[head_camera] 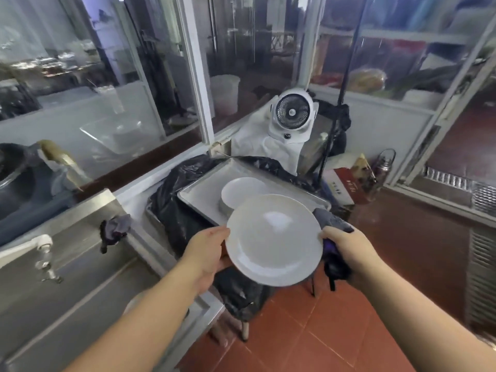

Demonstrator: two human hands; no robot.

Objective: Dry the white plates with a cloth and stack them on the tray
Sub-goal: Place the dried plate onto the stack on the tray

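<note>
A white plate [273,241] hangs in the air in front of the metal tray [204,187]. My left hand [205,253] holds its left rim, fingers underneath. My right hand [346,248] grips a dark grey-purple cloth [328,220] against the plate's right rim. On the tray sits a stack of white plates [241,191], partly hidden behind the held plate. The tray rests on something covered in black plastic.
A steel sink [67,277] with a white tap [40,244] lies at the left, another dark cloth [114,229] on its edge. A white fan [292,114] stands behind the tray by the glass partition. Red floor tiles spread to the right.
</note>
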